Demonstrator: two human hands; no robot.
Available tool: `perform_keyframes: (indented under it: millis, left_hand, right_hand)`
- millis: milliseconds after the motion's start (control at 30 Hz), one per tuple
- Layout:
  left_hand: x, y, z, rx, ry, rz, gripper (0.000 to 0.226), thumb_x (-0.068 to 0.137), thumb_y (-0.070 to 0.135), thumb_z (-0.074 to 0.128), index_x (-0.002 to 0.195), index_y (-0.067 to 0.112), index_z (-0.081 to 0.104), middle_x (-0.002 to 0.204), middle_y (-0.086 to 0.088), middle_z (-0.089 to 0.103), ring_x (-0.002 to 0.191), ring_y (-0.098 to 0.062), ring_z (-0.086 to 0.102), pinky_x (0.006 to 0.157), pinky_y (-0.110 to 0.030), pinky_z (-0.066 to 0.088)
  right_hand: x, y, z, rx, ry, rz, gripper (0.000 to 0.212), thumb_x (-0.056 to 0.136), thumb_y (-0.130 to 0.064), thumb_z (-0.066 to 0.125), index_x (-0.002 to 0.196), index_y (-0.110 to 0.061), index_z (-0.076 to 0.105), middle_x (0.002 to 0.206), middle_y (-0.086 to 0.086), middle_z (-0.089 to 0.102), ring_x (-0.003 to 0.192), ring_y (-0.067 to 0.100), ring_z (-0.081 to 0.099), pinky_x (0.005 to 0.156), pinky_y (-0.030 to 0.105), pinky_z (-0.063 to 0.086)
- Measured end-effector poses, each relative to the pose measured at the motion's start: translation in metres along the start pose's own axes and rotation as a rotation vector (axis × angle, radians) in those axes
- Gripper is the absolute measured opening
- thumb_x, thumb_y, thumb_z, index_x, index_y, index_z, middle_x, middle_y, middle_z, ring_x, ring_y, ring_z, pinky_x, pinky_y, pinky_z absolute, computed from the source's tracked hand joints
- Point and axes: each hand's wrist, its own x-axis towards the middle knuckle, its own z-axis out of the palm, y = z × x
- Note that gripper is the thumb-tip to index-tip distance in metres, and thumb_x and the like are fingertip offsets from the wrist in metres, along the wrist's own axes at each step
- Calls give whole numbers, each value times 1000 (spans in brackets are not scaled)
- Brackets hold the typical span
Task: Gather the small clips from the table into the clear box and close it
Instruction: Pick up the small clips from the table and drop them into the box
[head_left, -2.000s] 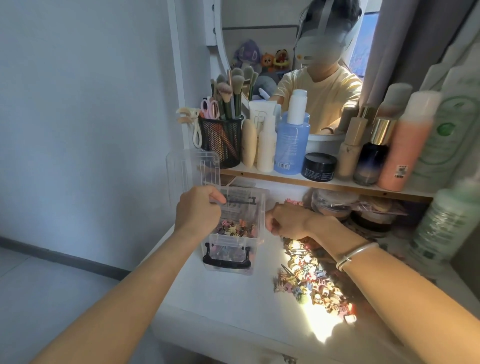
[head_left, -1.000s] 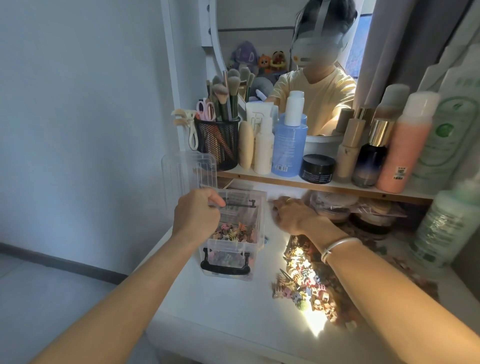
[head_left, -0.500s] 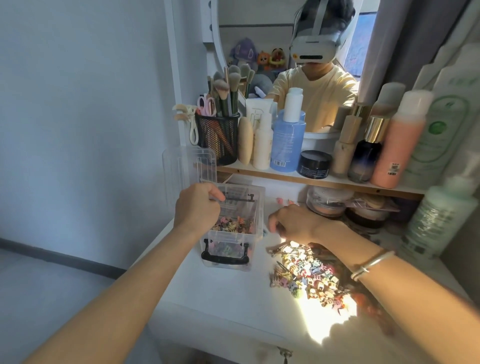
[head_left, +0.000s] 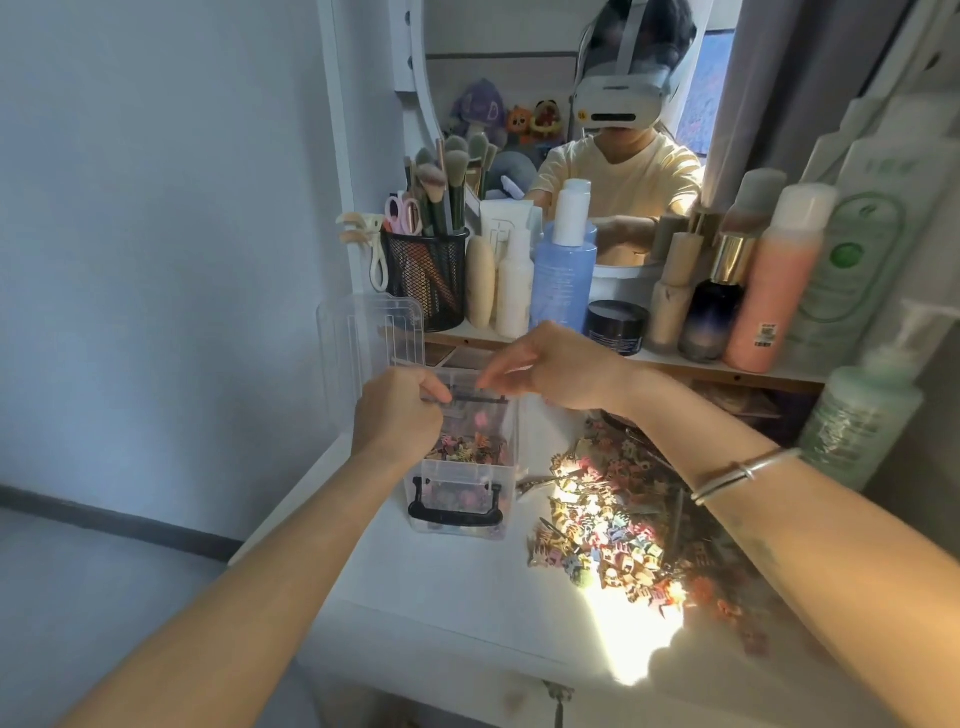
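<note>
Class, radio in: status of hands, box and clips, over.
Left hand grips clear box rim; right hand open over it. Lid raised. Clips piled on table, not yet gathered. Nothing blocking.

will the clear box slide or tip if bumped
Likely light and apt to slide: the clear box is thin plastic, only part filled with clips. Its raised lid could pull it over, though the left hand grips its rim.

A plain blue-grey wall (head_left: 156, 208) fills the left side and meets a pale floor (head_left: 78, 597) at a dark skirting board (head_left: 130, 519). To the right stands a white dressing table (head_left: 441, 582) with a wooden shelf (head_left: 675, 366) and a mirror (head_left: 519, 67). A grey curtain (head_left: 779, 104) hangs at the upper right. A bright patch of sunlight (head_left: 634, 639) falls on the tabletop.
</note>
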Motion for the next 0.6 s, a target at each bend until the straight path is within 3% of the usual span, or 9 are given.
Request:
perform_keyframes:
  millis: [133,267,367,400,500,600]
  left_hand:
    - [2,-2,1,-9,5,4,32,85,-7,43,99,6,68,120,-10,64,114,-24,56,95,-28,41]
    - [4,-2,2,-12,13,10,30,86,-6,45,99,7,68,120,-11,63,113,-24,56,92,-26,42]
    - [5,-4,3,-11,14,14,30,86,-6,45,99,7,68,120,-10,63,112,-23,56,88,-22,39]
    - [5,-5,3,-11,12,15,30,86,-6,45,100,7,68,119,-10,64,112,-23,56,88,-22,39]
    - [6,-5,4,-16,11,11,30,86,-6,45,99,8,68,120,-10,63,113,-23,56,89,-22,39]
    - [5,-4,3,-18,11,10,30,86,-7,45,99,7,68,122,-10,62,116,-23,54,93,-24,40]
  right_hand:
    - [3,39,5,-50,145,181,33,91,-2,47,121,-8,59,129,6,58,119,18,52,91,16,34]
    - [12,74,31,-269,23,365,46,93,-5,36,139,-10,36,139,12,44,131,28,37,108,36,28]
    - [26,92,44,-533,1,361,54,94,-13,37,145,-14,22,145,11,33,139,32,24,115,51,-2]
    - [31,98,47,-565,-3,350,55,94,-16,36,146,-16,19,147,12,30,140,33,22,115,54,-5]
    - [42,104,50,-503,-14,354,53,95,-14,35,145,-14,20,149,14,27,137,33,28,114,46,25]
    - [45,100,48,-558,55,302,36,97,-16,31,128,-3,44,132,17,44,122,32,46,100,40,39]
